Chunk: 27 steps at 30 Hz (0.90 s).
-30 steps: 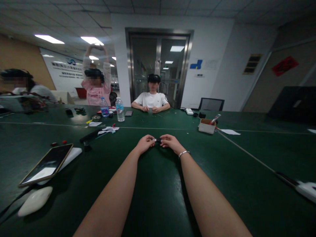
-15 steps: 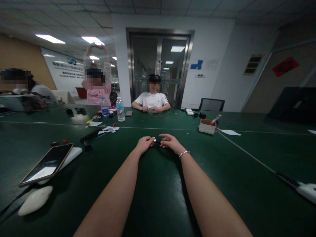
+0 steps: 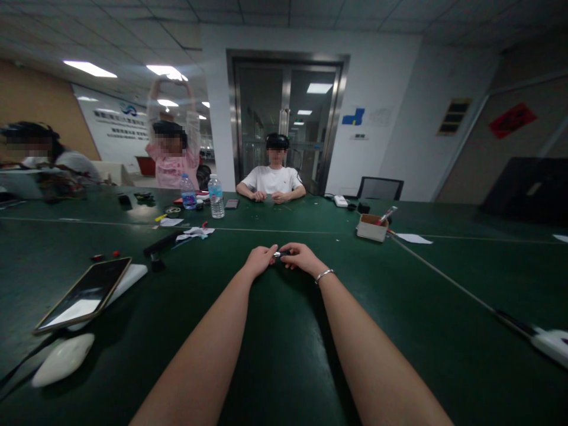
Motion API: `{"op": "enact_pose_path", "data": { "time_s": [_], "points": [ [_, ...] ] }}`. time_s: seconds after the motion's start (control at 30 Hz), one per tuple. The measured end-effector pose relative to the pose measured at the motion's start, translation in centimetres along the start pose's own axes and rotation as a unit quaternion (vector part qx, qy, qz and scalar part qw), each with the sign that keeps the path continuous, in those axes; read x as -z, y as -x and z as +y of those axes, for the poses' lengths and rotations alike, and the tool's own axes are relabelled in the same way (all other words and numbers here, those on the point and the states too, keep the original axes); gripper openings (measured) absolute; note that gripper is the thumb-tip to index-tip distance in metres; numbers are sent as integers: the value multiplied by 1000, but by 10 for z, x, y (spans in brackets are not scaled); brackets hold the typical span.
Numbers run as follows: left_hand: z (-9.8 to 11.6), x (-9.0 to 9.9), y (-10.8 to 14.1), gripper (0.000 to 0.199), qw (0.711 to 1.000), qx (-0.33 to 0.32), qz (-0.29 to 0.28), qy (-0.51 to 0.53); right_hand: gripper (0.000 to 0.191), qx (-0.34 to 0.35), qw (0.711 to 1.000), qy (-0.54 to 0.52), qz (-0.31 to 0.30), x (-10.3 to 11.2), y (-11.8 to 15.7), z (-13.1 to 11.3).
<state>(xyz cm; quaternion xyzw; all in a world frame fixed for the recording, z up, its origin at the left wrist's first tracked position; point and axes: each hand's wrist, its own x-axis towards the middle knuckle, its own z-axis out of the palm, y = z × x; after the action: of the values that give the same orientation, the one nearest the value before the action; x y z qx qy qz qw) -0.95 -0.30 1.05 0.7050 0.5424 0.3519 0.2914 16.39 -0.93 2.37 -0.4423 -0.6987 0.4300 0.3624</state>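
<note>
The green desk (image 3: 284,367) spreads across the whole lower view, its surface dark and faintly glossy. At its near left lies a white rounded object (image 3: 64,360), and just beyond it a phone (image 3: 84,296) rests tilted on a white flat item (image 3: 129,283). A white device (image 3: 552,345) sits at the right edge.

Farther in, at the middle of the desk, is a small silver-and-black object (image 3: 277,254) between the two hands. The left hand (image 3: 261,260) has its grip pinched shut on the silver end, thumb on top. The right hand (image 3: 302,259), with a bracelet (image 3: 324,276) at the wrist, appears to have its grip closed on the dark end, though the fingers cover much of it.

Past the hands stand a small box (image 3: 371,231) with a pen in it, to the right, and two water bottles (image 3: 216,200), to the left. Across the desk sits a person in a white shirt (image 3: 273,179); to the left, a person in pink (image 3: 172,168) has both arms raised. Behind are metal-framed glass doors (image 3: 286,77) in a white wall (image 3: 386,65).
</note>
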Motion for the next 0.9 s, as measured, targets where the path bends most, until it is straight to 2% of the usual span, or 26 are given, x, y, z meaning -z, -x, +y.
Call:
{"op": "enact_pose_path", "data": {
  "time_s": [0.2, 0.33, 0.43, 0.5, 0.6, 0.73, 0.9],
  "points": [
    [2, 0, -1, 57, 999, 20, 7, 27, 26, 38, 996, 80, 29, -7, -2, 1],
    [-2, -2, -3, 63, 999, 19, 5, 51, 26, 53, 993, 96, 33, -5, 0, 1],
    [-7, -5, -7, 64, 989, 31, 2, 147, 24, 48, 994, 87, 34, -2, 1, 3],
    [-9, -5, -8, 55, 973, 37, 2, 229, 24, 43, 995, 75, 47, 0, 1, 5],
    [-8, -2, -4, 43, 956, 5, -2, 293, 26, 34, 996, 54, 63, 1, 1, 8],
    [-5, 1, 2, 42, 958, -48, -5, 282, 28, 38, 996, 44, 62, 1, 0, 10],
    [-9, -1, -2, 37, 965, -48, -8, 257, 28, 37, 997, 45, 53, 2, 1, 9]
  ]
}}
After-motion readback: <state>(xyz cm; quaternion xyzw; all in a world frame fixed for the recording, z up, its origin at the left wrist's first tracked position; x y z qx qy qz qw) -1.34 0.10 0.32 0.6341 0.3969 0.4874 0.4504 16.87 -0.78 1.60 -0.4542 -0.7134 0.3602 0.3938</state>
